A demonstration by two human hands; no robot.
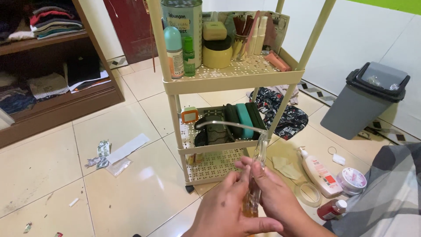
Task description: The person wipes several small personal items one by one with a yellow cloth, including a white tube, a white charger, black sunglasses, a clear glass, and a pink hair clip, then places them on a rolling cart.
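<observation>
Low in the frame, both hands close around a slender clear object with an amber bottom. A thin clear curved piece arcs up and left from it. My left hand wraps the lower part from the left. My right hand grips it from the right, fingers touching the left hand's. The hands hover over the tiled floor, just in front of a cream plastic rack.
The rack holds bottles, a tall tin, jars and pouches. On the floor at right are a white pump bottle, a round jar, a tape roll, a small red bottle and a grey bin. Wrappers lie left, before a wooden shelf.
</observation>
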